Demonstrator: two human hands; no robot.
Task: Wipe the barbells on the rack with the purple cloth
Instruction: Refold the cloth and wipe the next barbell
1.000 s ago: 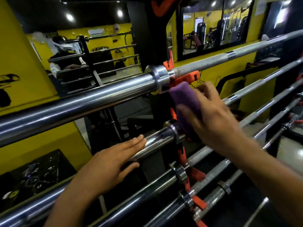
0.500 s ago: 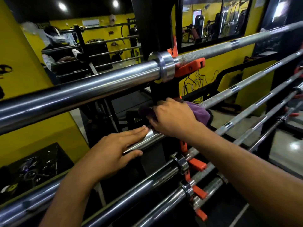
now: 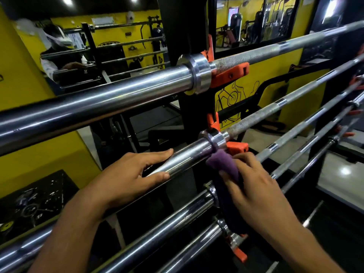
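Now, left hand (image 3: 126, 172) laid flat on the thick chrome sleeve of the second barbell (image 3: 183, 156), fingers straight and together along the top of the steel, thumb stretched along its near side, gripping nothing. Right hand (image 3: 254, 186) just to the right, fingers curled round the folded purple cloth (image 3: 222, 164), pressing it against that same sleeve right below the shiny steel collar (image 3: 214, 139); darker tail of the cloth hanging down over the collar of the third barbell (image 3: 157, 229). Hand somewhat blurred. Orange plastic hook (image 3: 236, 147) of the black upright rack post (image 3: 183, 32) just behind the cloth, carrying the bar. Top chrome barbell (image 3: 98, 103) above, running far right on another orange hook. More bars stacked near and below. Yellow wall (image 3: 13, 66) at left.
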